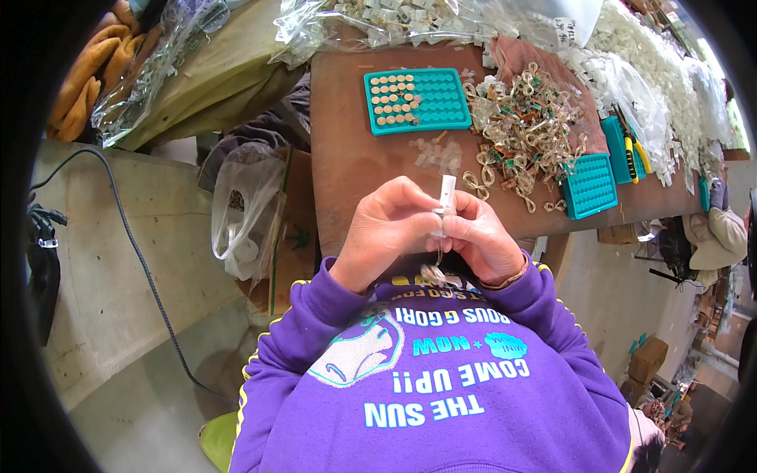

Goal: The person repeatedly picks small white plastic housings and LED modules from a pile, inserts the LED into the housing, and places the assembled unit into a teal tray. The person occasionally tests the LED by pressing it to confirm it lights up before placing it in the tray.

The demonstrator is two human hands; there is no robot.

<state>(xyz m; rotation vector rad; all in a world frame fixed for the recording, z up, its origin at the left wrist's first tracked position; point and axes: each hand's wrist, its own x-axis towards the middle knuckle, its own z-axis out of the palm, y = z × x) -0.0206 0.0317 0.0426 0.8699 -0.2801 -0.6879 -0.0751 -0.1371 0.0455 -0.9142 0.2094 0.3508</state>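
My purple sweatshirt (pixel 441 394) fills the bottom of the view, nearest of all; both sleeves run up from it to my hands, which meet just above my chest, at the near edge of the table (pixel 347 158). My left hand (pixel 390 229) is curled, its fingers closed on the lower part of a small white tube (pixel 447 193) that stands upright between the two hands; my right hand (pixel 481 236) presses in from the other side, fingers pinched narrow on the same tube, touching the left; a thin clear loop (pixel 434 274) hangs below them, though I cannot tell which hand grips it.

Beyond my hands, on the brown table, a teal tray (pixel 441 98) lies flat, its left part filled with round tan discs (pixel 394 98), the rest of its pockets bare; just in front of it sits a little heap of clear bits (pixel 438 154). To the right a tangled pile of loops (pixel 524 130), tan and clear, spreads over the table; a second teal tray (pixel 589 185) rests at its right edge, tilted. Clear bags (pixel 378 24) of white parts line the far side. Left of the table a plastic bag (pixel 244 205) hangs beside a cardboard box (pixel 288 260); a black cable (pixel 142 260) runs across the concrete floor.
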